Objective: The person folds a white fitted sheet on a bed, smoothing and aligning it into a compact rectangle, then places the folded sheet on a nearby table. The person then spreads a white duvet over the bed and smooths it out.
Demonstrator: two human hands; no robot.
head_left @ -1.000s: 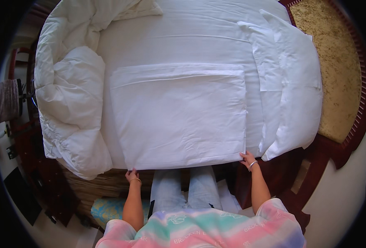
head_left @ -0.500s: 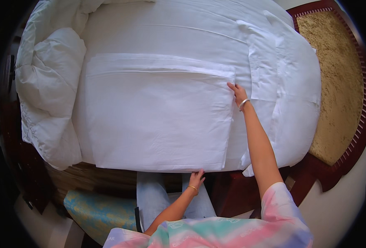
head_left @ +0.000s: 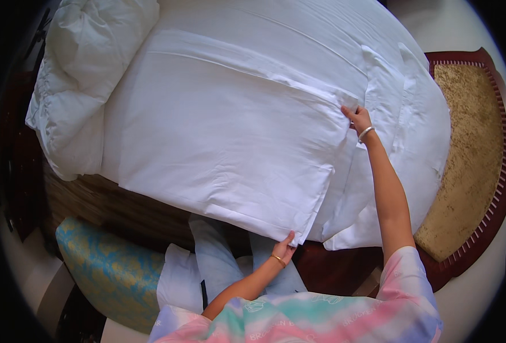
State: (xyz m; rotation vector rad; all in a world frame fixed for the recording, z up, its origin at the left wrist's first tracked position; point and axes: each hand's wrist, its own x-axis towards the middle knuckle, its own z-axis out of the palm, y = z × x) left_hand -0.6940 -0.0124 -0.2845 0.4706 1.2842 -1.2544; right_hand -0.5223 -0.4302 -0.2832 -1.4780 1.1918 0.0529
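Note:
A folded white sheet (head_left: 224,143) lies on the bed, its layers stepped along the far edge. My right hand (head_left: 358,119), with a silver bangle at the wrist, pinches its far right corner. At the near right corner, my left hand (head_left: 284,248) grips the cloth with the thumb on top and the other fingers mostly hidden below. Between the two hands the right edge is creased and slightly lifted. White bedding (head_left: 387,97) with loose flaps lies just beyond my right hand.
A bunched white duvet (head_left: 87,68) sits at the left of the bed. The dark red headboard with a gold padded panel (head_left: 470,148) curves along the right. A blue and gold patterned cushioned seat (head_left: 112,268) stands at the lower left, beside a white cloth (head_left: 179,280).
Both hands have closed on the sheet's right corners. The right edge has shifted and creased. The whole view has turned, so the bed now slants down to the right.

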